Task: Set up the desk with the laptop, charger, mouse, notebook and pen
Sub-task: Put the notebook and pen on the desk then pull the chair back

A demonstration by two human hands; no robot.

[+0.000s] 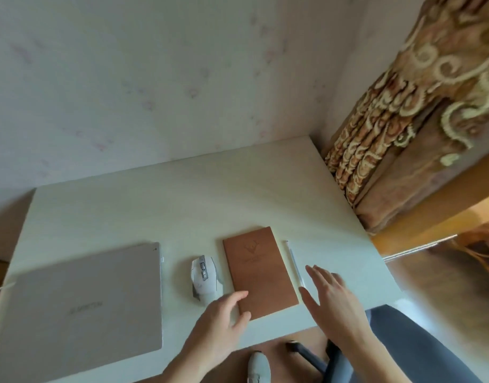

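Observation:
A closed silver laptop (82, 308) lies flat on the left of the pale desk (182, 194). A thin white cable (1, 287) runs off from its left edge. A white mouse (204, 277) sits to the right of the laptop. Beside it lies a closed brown notebook (259, 269), and a clear pen (294, 262) rests just right of the notebook. My left hand (224, 324) touches the notebook's near left corner with spread fingers. My right hand (331, 294) hovers flat and open near the pen's near end, holding nothing.
A pale wall stands behind the desk. A patterned brown curtain (403, 128) hangs at the desk's right rear corner. A grey chair (403, 346) stands by the desk's near right edge, and a white shoe (258, 367) shows below.

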